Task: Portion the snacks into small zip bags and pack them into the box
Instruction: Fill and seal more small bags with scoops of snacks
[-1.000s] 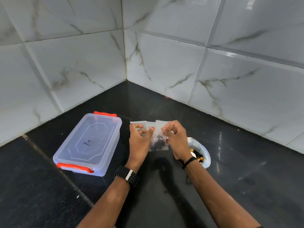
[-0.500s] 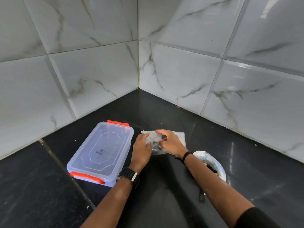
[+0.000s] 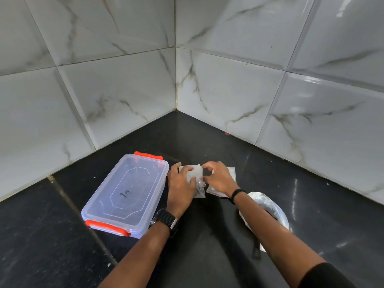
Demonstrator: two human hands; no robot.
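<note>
Box (image 3: 126,194) lower left of centre, lid on, orange clips at both ends. Just right of it, left hand (image 3: 180,185) on a small zip bag (image 3: 195,175), thumb and fingers pinching it. Right hand (image 3: 218,178) at frame centre, fingertips curled, pinching the same bag. More bags (image 3: 231,174) under that hand. Snack bag (image 3: 268,208) lower right, partly behind the forearm.

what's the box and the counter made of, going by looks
Box: looks like clear, slightly frosted plastic, since the dark counter shows through it; its clips are opaque orange plastic. Counter: seems polished black stone, perhaps granite, glossy with reflected highlights and pale specks.
</note>
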